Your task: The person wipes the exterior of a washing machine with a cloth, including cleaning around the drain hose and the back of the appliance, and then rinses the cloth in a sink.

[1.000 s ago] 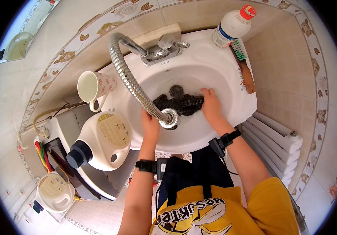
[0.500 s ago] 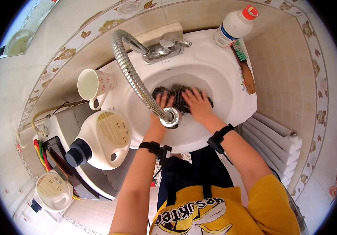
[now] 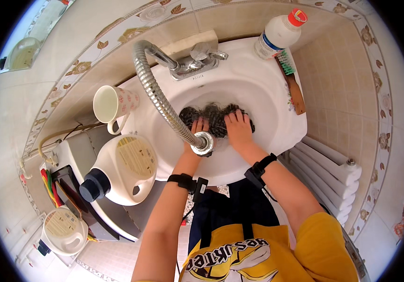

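Observation:
A dark, wet, bunched cloth (image 3: 218, 120) with a faint lighter pattern lies in the water of the white sink (image 3: 265, 105); its exact kind I cannot make out. My left hand (image 3: 198, 131) has its fingers closed on the cloth's near left side, partly hidden behind the flexible metal faucet hose (image 3: 162, 96). On the near right side, the fingers of my right hand (image 3: 239, 131) are drawn together and curled onto the same cloth, thumb out of sight. The hose's round end (image 3: 203, 143) hangs over my left wrist area.
On the sink's right ledge stand a white bottle with a red cap (image 3: 279, 35) and a wooden-handled brush (image 3: 296, 94). A mug (image 3: 110, 103) and a large cream jug (image 3: 127, 164) are at the left, with another jug (image 3: 63, 230) farther down. A white radiator (image 3: 326, 171) is right.
My fingers were spread flat over the cloth; now they are drawn in and closer together. Both hands have come slightly nearer to me, and the cloth is bunched up more between them.

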The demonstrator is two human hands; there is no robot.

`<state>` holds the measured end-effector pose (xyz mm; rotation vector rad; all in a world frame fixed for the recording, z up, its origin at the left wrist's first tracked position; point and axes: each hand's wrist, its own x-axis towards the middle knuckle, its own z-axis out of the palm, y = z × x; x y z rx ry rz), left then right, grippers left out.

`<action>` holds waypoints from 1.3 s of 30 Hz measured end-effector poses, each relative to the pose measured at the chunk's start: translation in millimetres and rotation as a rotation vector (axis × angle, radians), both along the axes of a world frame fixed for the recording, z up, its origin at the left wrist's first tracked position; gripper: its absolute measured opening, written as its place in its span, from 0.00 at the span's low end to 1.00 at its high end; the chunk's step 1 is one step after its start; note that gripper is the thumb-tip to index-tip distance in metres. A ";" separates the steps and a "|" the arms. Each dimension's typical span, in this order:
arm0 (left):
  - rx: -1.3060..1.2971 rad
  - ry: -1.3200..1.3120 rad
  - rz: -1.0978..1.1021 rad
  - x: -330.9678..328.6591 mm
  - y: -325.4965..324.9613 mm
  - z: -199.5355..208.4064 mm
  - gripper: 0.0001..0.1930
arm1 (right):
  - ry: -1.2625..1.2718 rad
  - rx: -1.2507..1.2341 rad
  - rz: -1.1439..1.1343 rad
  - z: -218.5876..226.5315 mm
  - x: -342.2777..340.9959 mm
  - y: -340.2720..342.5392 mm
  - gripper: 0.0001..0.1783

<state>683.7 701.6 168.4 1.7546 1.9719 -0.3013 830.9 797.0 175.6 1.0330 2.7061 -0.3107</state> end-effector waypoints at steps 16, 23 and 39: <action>0.504 -1.228 0.797 37.6 10.5 30.4 0.20 | 1.300 -1.794 -0.980 40.1 37.6 12.4 0.18; 0.558 -1.005 0.653 54.8 18.5 58.2 0.26 | 0.981 -1.709 -1.419 37.3 10.4 4.5 0.20; 0.416 -1.586 1.465 31.0 25.0 36.2 0.15 | 0.977 -0.961 -1.041 -3.5 -41.9 -27.8 0.14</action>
